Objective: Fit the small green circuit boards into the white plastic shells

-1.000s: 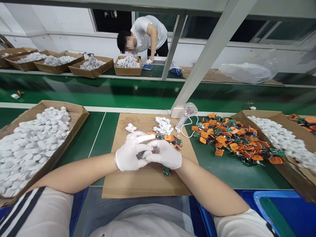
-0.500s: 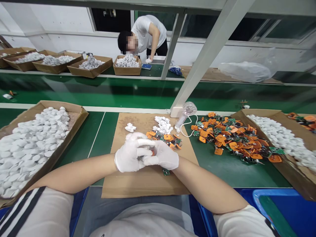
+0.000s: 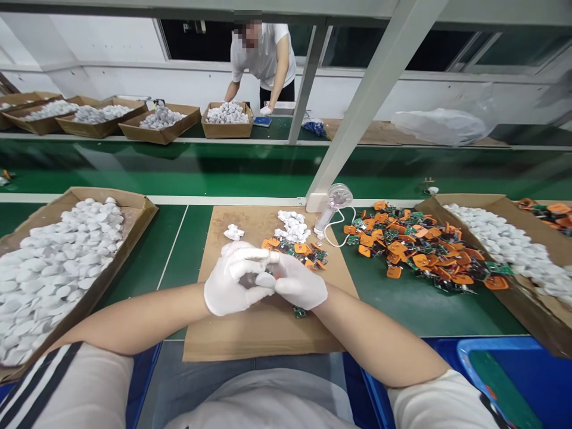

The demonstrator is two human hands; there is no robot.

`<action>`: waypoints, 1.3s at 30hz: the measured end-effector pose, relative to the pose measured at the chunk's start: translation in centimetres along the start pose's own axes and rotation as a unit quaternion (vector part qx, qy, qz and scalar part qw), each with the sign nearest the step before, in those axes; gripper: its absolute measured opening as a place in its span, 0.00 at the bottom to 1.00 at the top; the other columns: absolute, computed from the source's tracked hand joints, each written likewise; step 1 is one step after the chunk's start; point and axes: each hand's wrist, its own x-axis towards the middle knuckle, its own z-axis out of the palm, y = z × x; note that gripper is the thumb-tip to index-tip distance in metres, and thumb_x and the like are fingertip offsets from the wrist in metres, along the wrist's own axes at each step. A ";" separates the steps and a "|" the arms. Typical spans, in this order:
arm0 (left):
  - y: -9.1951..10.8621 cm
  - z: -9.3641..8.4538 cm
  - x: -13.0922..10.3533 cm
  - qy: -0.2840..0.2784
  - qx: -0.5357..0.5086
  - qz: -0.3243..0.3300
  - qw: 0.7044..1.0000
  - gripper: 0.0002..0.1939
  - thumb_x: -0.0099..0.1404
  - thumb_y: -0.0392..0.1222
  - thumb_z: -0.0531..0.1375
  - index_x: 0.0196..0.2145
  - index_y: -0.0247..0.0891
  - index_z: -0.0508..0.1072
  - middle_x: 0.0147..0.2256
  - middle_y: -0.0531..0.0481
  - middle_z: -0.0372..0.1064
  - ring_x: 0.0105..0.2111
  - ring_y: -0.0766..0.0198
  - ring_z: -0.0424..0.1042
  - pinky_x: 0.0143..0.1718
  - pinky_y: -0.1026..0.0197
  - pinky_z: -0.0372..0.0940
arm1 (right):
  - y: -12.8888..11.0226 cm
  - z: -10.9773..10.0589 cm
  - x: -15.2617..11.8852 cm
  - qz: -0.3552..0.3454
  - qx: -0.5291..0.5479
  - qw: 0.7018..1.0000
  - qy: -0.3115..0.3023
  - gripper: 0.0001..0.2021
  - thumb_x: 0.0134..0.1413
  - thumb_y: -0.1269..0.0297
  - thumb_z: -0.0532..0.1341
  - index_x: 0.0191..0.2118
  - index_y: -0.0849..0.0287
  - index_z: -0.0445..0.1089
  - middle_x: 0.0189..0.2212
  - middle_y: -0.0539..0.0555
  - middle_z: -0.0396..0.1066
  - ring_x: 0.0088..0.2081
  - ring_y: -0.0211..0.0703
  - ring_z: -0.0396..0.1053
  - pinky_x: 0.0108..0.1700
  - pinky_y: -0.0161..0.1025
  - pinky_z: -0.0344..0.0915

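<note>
A green table [image 3: 388,316] spans the middle of the frame. On it, at left, sits a cardboard tray [image 3: 139,227] of rounded white pieces [image 3: 58,268]; at centre, a flat cardboard sheet [image 3: 250,339] bearing a white pile [image 3: 292,226] and an orange-and-green cluster [image 3: 308,253]; right of centre, a loose heap [image 3: 415,244] of orange parts and circuit boards; far right, another tray [image 3: 531,319].

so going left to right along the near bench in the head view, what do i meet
Left cardboard box, left hand, right hand, small fan, orange-and-green pile, right cardboard box.
</note>
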 end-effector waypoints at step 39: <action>-0.5 -0.3 1.8 -0.052 -0.138 0.134 0.980 0.28 0.71 0.43 0.56 0.65 0.45 0.53 0.31 0.49 0.77 0.37 0.61 0.76 0.35 0.61 0.64 | 0.6 0.4 -0.5 -0.042 0.065 0.996 0.034 0.21 0.37 0.67 0.75 0.23 0.58 0.58 0.22 0.49 0.71 0.24 0.38 0.68 0.26 0.36 0.63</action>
